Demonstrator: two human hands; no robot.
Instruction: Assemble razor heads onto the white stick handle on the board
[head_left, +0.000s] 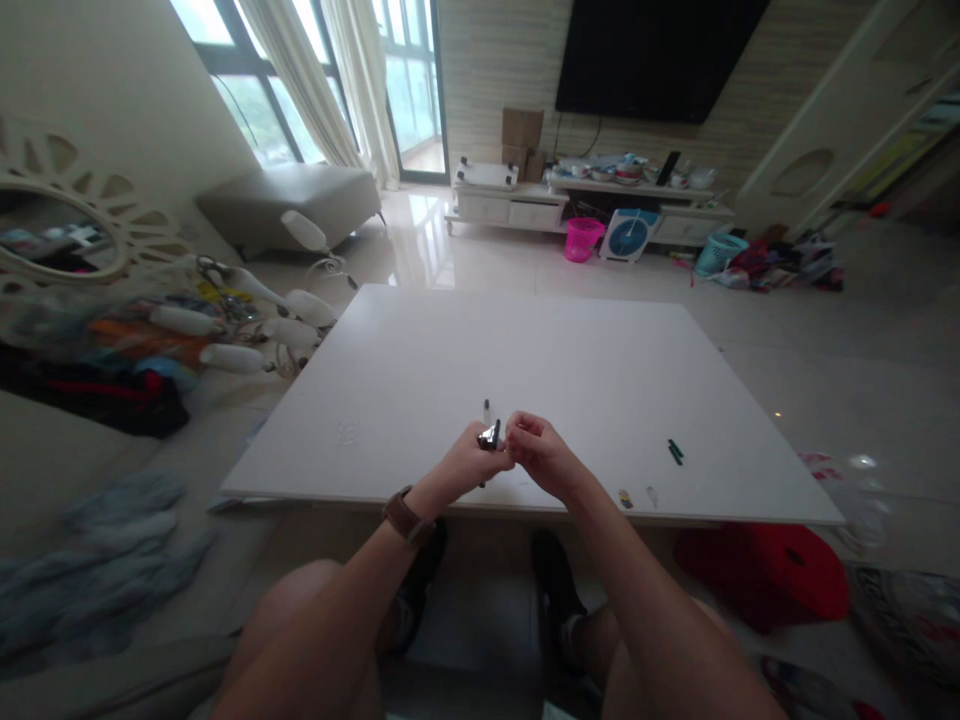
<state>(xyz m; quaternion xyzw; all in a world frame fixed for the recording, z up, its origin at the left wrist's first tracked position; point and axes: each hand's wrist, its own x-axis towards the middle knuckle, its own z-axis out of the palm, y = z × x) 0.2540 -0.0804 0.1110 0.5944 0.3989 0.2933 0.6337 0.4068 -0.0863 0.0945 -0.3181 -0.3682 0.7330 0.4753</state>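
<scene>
My left hand, with a brown-strapped watch on its wrist, is closed around a small black object with a shiny silver face; its exact kind is too small to tell. Against it, my right hand has its fingers curled in a pinch, and whatever lies between them is hidden. Behind the left hand shows a thin pen-like stick with a dark tip and a clear body. Both hands are over the near part of the white table.
Two dark green sticks lie on the table's right side. Nearer its front edge are a small yellow-and-dark piece and a clear loop. A white-shaded lamp stands beside the left edge. A red stool is at the lower right.
</scene>
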